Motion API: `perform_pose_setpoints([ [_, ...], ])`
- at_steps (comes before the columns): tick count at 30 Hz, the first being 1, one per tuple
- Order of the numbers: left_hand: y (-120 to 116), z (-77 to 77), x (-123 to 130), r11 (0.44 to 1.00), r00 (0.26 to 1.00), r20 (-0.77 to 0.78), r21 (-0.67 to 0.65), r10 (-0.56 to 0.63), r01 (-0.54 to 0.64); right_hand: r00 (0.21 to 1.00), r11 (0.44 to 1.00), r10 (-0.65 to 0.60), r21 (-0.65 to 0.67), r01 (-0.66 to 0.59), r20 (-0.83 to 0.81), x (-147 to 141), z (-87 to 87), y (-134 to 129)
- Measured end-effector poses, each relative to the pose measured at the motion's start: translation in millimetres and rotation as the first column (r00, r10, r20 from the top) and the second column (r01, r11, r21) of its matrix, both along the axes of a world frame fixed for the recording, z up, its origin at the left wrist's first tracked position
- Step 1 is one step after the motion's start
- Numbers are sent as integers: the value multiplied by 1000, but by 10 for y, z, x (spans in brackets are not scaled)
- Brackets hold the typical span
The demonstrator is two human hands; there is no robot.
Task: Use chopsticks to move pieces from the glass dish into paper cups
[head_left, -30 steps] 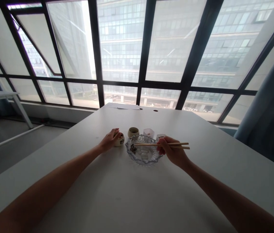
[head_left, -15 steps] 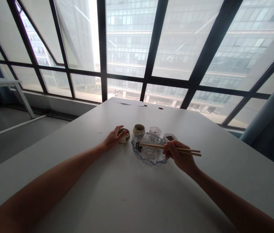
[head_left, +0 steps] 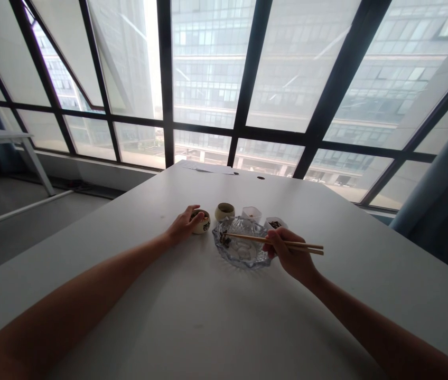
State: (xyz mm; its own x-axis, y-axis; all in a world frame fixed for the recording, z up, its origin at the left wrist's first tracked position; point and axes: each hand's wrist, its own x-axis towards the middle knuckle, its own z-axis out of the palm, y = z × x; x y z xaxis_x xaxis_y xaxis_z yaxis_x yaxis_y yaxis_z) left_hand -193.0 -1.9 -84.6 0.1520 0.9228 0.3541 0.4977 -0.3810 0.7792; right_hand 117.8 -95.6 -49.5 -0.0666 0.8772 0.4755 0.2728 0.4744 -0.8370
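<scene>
My left hand (head_left: pixel 184 224) is wrapped round the side of a small cream cup (head_left: pixel 201 227) with a dark character on it. Bits of something show inside that cup. In my right hand (head_left: pixel 289 253) is a pair of wooden chopsticks (head_left: pixel 299 245), held across a clear glass dish (head_left: pixel 243 259) with a scalloped rim. The chopstick tips are at a small clump of dark, dried-looking pieces (head_left: pixel 224 240) on the dish's left side. Whether the tips pinch a piece is too small to tell.
Behind the dish stand a second cream cup (head_left: pixel 224 211), a clear plastic cup (head_left: pixel 251 214) and another plastic cup with dark pieces (head_left: pixel 274 224). Papers (head_left: pixel 204 168) lie at the far end of the white table (head_left: pixel 192 316). Windows rise beyond; another table (head_left: pixel 6 137) is left.
The chopstick tips have shifted slightly at the dark pieces in the dish. My left hand stays on the cup. The whole view has moved a little.
</scene>
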Motion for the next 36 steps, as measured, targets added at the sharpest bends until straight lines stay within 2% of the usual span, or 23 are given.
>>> perform_pose_setpoints([
  [5, -3, 5, -4, 1000, 1000, -15, 2, -8, 8, 998, 1000, -28, -13, 28, -50, -8, 41, -14],
  [8, -9, 10, -5, 1000, 1000, -14, -5, 0, 0, 986, 994, -104, -46, 99, -132, 35, 38, 39],
  [11, -14, 12, -6, 1000, 1000, -15, -8, 4, -5, 957, 979, -182, -130, 156, -224, 119, -36, 145],
  [16, 3, -4, -11, 1000, 999, -36, -2, 0, -1, 927, 971, -190, -204, 128, -322, 203, -196, 266],
  [21, 22, -26, -24, 1000, 999, -38, -13, -19, 18, 917, 964, -168, -254, 76, -361, 158, -195, 210],
  [23, 18, -23, -26, 1000, 999, -32, -7, -18, 18, 928, 970, -168, -225, 95, -333, 136, -162, 172],
  [28, -11, -3, -22, 1000, 1000, -13, -4, -10, 10, 974, 991, -136, -24, 134, -183, 122, -111, 100],
  [36, -50, 4, -37, 1000, 999, -45, -10, -25, 25, 996, 988, -81, 135, 77, 24, 208, -243, 93],
])
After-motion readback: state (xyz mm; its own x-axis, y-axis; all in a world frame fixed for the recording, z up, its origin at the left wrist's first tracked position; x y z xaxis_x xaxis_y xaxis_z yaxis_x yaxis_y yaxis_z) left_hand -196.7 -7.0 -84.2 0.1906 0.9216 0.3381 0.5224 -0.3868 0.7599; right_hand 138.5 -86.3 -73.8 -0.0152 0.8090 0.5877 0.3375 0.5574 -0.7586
